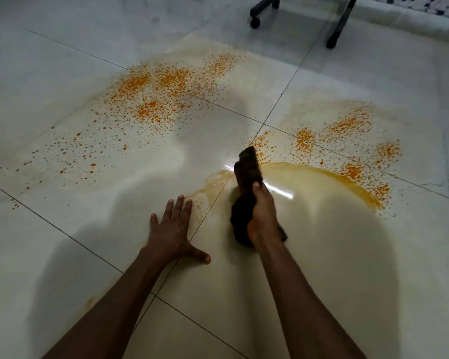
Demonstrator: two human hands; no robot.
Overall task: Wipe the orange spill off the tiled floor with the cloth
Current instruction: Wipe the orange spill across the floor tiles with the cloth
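Cloth (246, 174), dark and bunched, is lying just nearer me than the orange spill (166, 99); my right hand (263, 216) grip is closing round it. I am bracing my left hand (173, 229) flat, fingers spread, on the tiled floor (49, 86), and should be pushing outward through the spill, pressing evenly.

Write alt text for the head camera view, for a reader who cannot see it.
A person's right hand grips a dark cloth at the edge of a wet orange smear on the tiled floor, while the left hand rests flat beside it. Orange spill speckles the tiles beyond; chair legs stand behind.
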